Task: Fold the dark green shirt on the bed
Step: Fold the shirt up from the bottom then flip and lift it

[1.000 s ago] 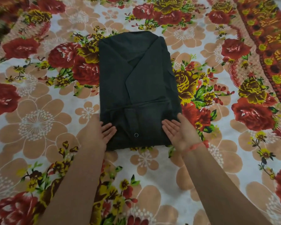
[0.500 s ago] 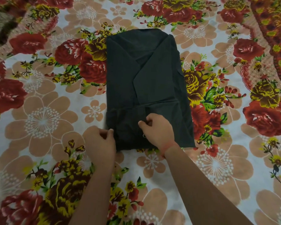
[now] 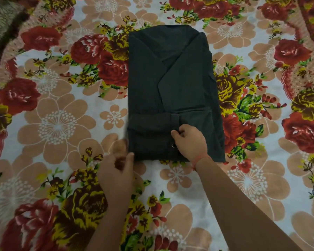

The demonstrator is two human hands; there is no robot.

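The dark green shirt [image 3: 170, 78] lies flat at the middle of the bed [image 3: 58, 124], on a floral sheet [image 3: 252, 182], its long axis running away from the person. Condition: both sides are turned in and the sleeves are laid across it as slanting flaps, giving a narrow rectangle. The end nearest the person is turned up into a band across the shirt's lower part. The right hand [image 3: 189, 142] rests on that band, just right of the shirt's centre line, fingers curled and thumb closed toward them, pinching a small tuck of cloth just above a pale button [image 3: 173, 145]. A red thread [image 3: 198, 160] circles its wrist at the shirt's near edge. The left hand [image 3: 116, 167] is at the shirt's near-left corner, thumb touching the edge; it is motion-blurred, and whether it holds any cloth cannot be determined. Assessment: the lengthwise folds appear complete and the crosswise folding is begun. Outstanding, in my judgement: carrying the near end over the far half and smoothing the packet.
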